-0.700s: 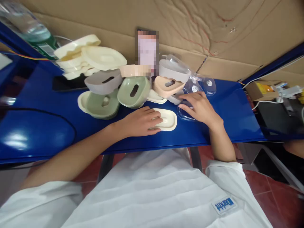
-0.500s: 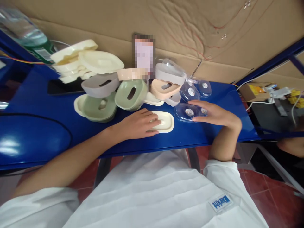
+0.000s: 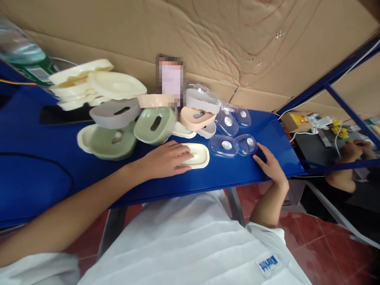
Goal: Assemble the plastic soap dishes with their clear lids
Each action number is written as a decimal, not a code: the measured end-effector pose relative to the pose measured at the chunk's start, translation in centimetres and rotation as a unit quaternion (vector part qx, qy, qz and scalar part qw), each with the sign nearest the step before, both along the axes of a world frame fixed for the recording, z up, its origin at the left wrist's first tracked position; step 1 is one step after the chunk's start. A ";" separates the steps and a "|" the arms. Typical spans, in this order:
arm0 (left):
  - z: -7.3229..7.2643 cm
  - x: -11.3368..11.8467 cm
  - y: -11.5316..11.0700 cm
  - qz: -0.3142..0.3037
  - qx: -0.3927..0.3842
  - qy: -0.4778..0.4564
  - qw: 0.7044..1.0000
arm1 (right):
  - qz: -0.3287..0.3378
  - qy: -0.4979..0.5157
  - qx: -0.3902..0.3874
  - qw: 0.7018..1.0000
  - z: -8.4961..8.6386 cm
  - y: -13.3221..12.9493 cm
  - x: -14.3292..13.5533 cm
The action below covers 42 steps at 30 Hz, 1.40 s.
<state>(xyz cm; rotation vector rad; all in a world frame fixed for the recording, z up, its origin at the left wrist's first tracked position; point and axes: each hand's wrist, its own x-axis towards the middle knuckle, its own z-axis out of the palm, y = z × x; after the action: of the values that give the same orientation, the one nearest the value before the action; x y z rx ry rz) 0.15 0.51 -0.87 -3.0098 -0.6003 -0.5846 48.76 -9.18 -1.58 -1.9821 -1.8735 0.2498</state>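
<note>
My left hand (image 3: 166, 159) lies over the left part of a cream oval dish (image 3: 200, 155) near the table's front edge, its fingers spread on the dish and not wrapped round it. To the right, my right hand (image 3: 269, 161) has its thumb and fingers apart with nothing between them. Its fingertips are beside a clear lid (image 3: 245, 145) with a round sticker. Another clear lid (image 3: 222, 146) overlaps that one on its left. Behind my left hand stand a green dish with a slot (image 3: 162, 122) and a peach dish (image 3: 192, 118).
At the left are stacked cream dishes (image 3: 80, 75), a grey dish (image 3: 114, 113), a green dish (image 3: 109, 142) and a bottle (image 3: 26, 59). A phone (image 3: 171, 79) leans on the cardboard behind. More clear lids (image 3: 227, 122) lie at right. Another person's hands (image 3: 353, 150) show beyond the blue frame.
My right hand has moved off the clear lids to their right side, and the right lid now shows fully. The camera view has shifted; my left hand stays on the cream dish.
</note>
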 end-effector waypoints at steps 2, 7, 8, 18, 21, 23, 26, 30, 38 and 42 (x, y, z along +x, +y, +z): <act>0.0 0.0 0.1 0.005 0.000 0.001 1.000 | -0.054 -0.050 0.032 0.997 0.1 0.4 -1.0; 0.1 0.0 0.3 0.002 -0.005 -0.016 1.000 | 0.047 -0.096 0.095 0.990 0.7 1.7 -9.0; 0.1 0.0 0.3 0.000 -0.004 -0.019 1.000 | 0.094 -0.088 0.093 0.987 0.7 2.0 -10.7; 0.0 -0.1 0.2 0.001 0.005 -0.004 1.000 | 0.176 -0.055 0.079 0.980 -0.9 2.9 -13.5; 0.2 0.0 0.2 0.004 0.002 -0.003 1.000 | 0.176 -0.040 0.106 0.978 -0.8 2.9 -13.1; 0.3 0.0 0.1 0.004 -0.003 0.000 1.000 | 0.177 -0.035 0.113 0.977 -0.8 3.0 -13.0; 0.2 0.0 0.3 0.005 -0.009 0.003 1.000 | 0.177 -0.038 0.114 0.977 -0.7 3.0 -13.1; -0.2 -0.1 0.4 0.007 -0.009 -0.004 1.000 | 0.182 -0.046 0.120 0.975 -0.6 2.8 -13.2; -2.0 0.5 -1.2 0.054 -0.020 -0.091 0.994 | 0.279 -0.158 0.119 0.940 2.2 6.2 -14.0; -1.9 0.3 -1.7 0.034 -0.056 -0.098 0.993 | 0.347 -0.108 0.119 0.924 3.5 7.3 -15.5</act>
<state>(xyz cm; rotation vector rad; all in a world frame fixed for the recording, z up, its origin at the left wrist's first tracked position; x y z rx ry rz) 0.42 -1.16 -2.73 -3.0427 -0.7653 -0.8776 33.25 -1.87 1.97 -1.1628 -2.5570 -0.0128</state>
